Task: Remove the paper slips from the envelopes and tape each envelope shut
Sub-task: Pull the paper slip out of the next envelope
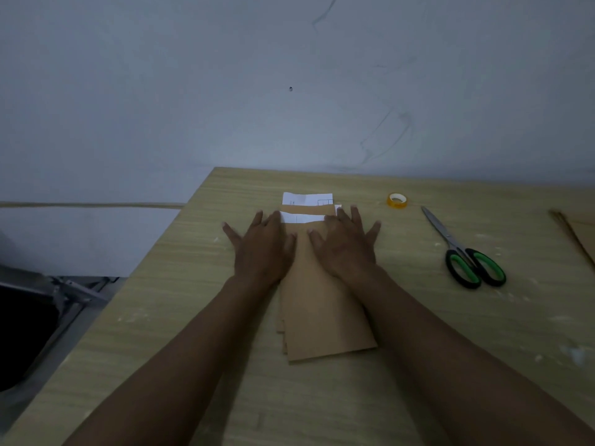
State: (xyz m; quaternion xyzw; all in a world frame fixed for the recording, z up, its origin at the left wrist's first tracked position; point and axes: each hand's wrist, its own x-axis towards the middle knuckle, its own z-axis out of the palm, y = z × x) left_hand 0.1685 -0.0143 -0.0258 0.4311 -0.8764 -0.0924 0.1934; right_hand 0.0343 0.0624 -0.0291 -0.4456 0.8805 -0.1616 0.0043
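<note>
1. On the tabletop, mid-way across, one stack of brown envelopes; two white paper slips protrude from its far end.
2. Left hand and right hand press flat, fingers spread.
3. Right of them: one tape roll, one pair of scissors.

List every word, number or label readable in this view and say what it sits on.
No text can be read.
Far paper slip: faint printed marks and ruled lines, too small and blurred to read.
Near paper slip: one thin line, no legible text.
Tape roll, scissors, envelopes: no visible lettering.
</note>
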